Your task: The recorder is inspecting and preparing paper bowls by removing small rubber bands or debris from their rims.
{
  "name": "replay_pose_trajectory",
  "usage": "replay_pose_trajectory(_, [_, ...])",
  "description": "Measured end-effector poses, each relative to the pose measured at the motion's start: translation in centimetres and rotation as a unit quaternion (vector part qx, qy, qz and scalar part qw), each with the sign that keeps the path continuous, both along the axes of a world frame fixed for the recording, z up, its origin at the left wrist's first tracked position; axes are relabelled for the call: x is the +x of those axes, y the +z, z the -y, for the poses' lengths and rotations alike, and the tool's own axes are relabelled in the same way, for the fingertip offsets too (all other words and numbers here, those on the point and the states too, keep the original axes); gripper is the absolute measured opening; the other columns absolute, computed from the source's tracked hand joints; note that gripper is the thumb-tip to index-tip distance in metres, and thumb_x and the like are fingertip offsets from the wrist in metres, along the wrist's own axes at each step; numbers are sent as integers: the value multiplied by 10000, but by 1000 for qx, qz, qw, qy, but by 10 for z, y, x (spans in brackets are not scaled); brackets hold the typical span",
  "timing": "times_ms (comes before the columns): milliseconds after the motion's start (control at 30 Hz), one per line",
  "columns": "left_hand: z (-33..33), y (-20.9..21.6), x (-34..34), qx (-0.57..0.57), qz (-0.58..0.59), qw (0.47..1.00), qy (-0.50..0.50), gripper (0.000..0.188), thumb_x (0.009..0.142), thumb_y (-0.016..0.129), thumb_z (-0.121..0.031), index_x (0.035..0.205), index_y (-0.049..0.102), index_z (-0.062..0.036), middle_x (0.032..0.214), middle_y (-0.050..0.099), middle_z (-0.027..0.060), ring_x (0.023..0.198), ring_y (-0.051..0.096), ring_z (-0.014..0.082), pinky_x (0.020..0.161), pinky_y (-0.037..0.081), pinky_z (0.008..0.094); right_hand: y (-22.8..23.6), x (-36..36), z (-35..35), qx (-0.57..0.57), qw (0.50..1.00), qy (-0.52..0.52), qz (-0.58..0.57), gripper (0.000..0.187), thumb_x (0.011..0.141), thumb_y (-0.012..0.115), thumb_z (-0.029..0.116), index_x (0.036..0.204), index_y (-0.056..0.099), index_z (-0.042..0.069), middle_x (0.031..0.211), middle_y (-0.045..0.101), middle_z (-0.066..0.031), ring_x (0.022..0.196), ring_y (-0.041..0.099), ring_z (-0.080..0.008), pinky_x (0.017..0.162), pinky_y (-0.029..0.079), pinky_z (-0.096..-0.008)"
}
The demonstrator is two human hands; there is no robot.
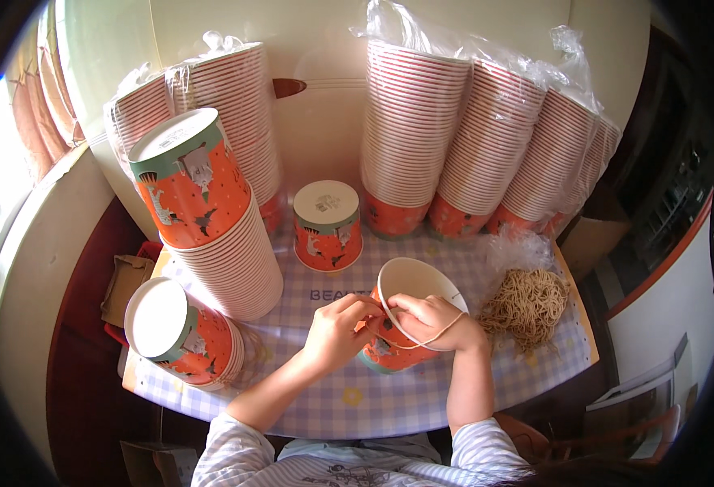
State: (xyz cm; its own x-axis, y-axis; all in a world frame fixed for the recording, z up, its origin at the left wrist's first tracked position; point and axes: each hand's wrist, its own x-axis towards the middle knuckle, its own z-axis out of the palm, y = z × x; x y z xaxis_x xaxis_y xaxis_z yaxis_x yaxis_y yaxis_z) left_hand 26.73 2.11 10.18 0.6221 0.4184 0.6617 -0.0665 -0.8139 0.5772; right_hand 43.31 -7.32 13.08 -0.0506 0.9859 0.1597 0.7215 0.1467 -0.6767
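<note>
An orange paper bucket [379, 363] with a green band at its base stands upright in front of me, its white mouth facing up. My left hand [342, 326] is outside its left wall near the rim, fingers pinched on a thin tan cord [412, 347]. The cord hangs in a curve across the bucket's front and runs up over my right hand [434, 318]. That hand reaches over the rim, its fingers bent inside against the left wall. Its fingertips are hidden, so what they grip is unclear.
A pile of tan cords [527, 307] lies on the right of the checked tablecloth [308, 398]. An upturned bucket [327, 231] stands behind. Bucket stacks rise at left [231, 260] and front left [202, 341]; tall plastic-wrapped stacks [414, 122] line the back.
</note>
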Motion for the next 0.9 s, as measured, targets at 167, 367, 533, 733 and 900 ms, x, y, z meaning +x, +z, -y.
replay_pose_trajectory(167, [0, 0, -4, -16, -16, 1000, 6, 122, 692, 664, -42, 799, 606, -45, 829, 618, 69, 662, 620, 233, 585, 514, 318, 3, -5, -1, 2, 999, -5, -42, 202, 842, 513, 186, 986, 546, 48, 756, 617, -168, 683, 603, -333, 594, 460, -399])
replay_pose_trajectory(367, [0, 1, -2, -13, -11, 1000, 0, 107, 701, 666, -50, 796, 616, -46, 812, 618, 69, 666, 621, 234, 585, 513, 318, 4, -4, -1, -19, 1000, -15, -14, 197, 814, 539, 92, 1000, 561, 31, 816, 639, -147, 733, 640, -258, 629, 490, -325])
replay_pose_trajectory(533, [1, 5, -5, -12, -17, 1000, 1, 118, 695, 677, -57, 796, 618, -46, 795, 616, 74, 668, 622, 226, 581, 512, 310, 1, -9, -2, 48, 998, -18, 38, 128, 805, 559, 100, 917, 577, 41, 754, 624, -138, 685, 627, -273, 595, 478, -328])
replay_pose_trajectory(733, [-4, 27, -20, -109, -69, 988, -81, 125, 703, 690, -35, 822, 653, -31, 809, 636, 45, 615, 593, 127, 529, 459, 227, 2, -11, -1, 56, 998, -32, 11, 120, 785, 563, 197, 833, 579, 88, 701, 617, -110, 622, 599, -294, 553, 465, -367])
replay_pose_trajectory(900, [-14, 25, -26, -163, -114, 972, -127, 92, 770, 659, -63, 844, 645, -9, 771, 630, 34, 684, 557, 67, 571, 443, 210, 0, -17, -2, 74, 997, 14, 15, 115, 746, 565, 176, 786, 576, 68, 662, 601, -132, 599, 594, -300, 543, 459, -378])
